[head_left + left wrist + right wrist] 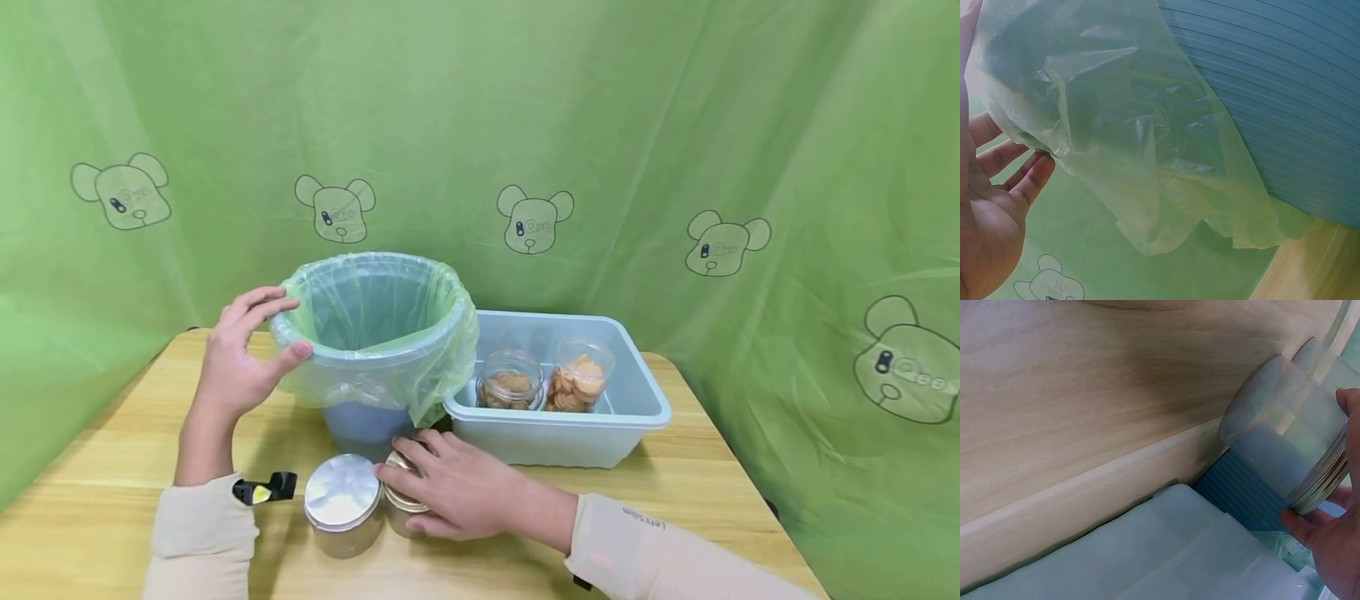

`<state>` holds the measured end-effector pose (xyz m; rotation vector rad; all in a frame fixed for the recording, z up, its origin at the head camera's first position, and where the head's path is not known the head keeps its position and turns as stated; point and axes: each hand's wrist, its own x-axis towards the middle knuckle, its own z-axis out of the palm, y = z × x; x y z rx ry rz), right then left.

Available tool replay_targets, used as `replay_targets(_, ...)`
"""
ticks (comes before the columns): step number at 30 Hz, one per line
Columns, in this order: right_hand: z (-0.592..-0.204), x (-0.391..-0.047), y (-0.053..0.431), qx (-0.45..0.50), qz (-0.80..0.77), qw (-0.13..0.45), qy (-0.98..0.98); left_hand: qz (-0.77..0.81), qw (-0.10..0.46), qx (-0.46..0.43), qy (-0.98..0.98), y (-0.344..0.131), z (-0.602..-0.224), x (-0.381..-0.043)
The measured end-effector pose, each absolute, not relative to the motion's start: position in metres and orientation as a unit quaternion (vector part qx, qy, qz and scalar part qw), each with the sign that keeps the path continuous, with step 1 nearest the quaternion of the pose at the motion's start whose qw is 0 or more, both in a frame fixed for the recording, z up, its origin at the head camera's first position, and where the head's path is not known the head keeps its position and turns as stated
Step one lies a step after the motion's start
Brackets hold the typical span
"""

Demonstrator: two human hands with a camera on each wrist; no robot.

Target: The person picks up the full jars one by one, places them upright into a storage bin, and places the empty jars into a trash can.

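Note:
My left hand (238, 358) touches the left side of a round blue trash bin (367, 429), fingers spread at its rim. A thin green plastic bag (1147, 144) lines the bin and hangs over its outside, against my fingertips. My right hand (468, 483) grips the lid of a clear jar (1282, 434) from above. The jar's gold lid (405, 502) is partly hidden under the fingers. Just left of it stands another clear jar with a silver lid (342, 492).
Right of the bin sits a light blue plastic tub (540, 437). Inside it are a clear jar of brown pieces (510, 386) and a clear jar of pale orange slices (579, 382). Green cloth (450, 100) hangs behind the wooden table (712, 492).

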<state>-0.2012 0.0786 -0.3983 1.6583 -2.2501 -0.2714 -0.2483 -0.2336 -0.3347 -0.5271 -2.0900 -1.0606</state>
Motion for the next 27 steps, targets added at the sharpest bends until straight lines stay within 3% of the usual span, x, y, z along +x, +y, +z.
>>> replay_targets(27, -0.385, -0.200, 0.090, 0.604, -0.135, 0.120, -0.777, -0.410, 0.360, -0.196, -0.815, -0.233, -0.335, -0.248)
